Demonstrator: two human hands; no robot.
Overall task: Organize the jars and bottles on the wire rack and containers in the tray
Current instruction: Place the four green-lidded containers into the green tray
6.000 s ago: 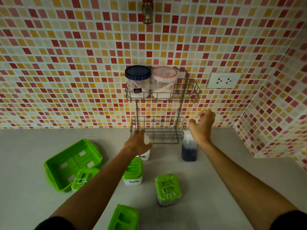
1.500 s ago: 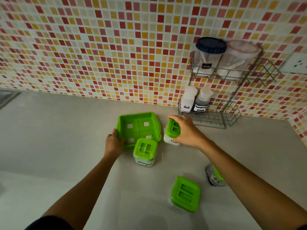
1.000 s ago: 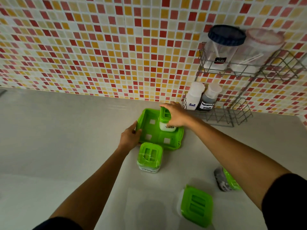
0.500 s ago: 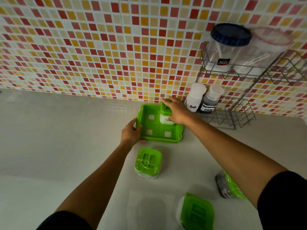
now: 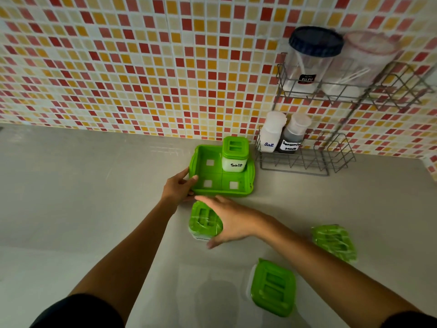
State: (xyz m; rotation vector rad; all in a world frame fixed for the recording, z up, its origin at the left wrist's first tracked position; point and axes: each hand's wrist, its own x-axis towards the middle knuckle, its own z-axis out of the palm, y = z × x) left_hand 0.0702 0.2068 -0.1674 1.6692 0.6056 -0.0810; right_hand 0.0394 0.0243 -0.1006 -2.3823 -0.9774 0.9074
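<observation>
— What lay nearest on the counter [image 5: 71, 197]?

— A green-lidded tub [image 5: 272, 286], upright, and to its right another tub [image 5: 334, 241], blurred.

— And the hands?

— The right hand [image 5: 230, 221] was curved over a third tub [image 5: 204, 221], fingers spread on its far side and thumb on the near side; whether it was truly gripped, I couldn't tell. The left hand [image 5: 178, 187] pinched the near-left corner of the tray [image 5: 201, 171], thumb on the rim.

— Anything in the tray?

— One tub marked "Salt" [image 5: 235, 155], standing in the far-right compartment.

— Farther back?

— The rack [image 5: 331, 147] against the tiles [image 5: 142, 67]. Its lower shelf held a salt bottle [image 5: 272, 133] touching a sauce bottle [image 5: 293, 134]. The upper shelf held a blue-lidded jar [image 5: 309, 60] beside a pink-lidded jar [image 5: 359, 65].
</observation>
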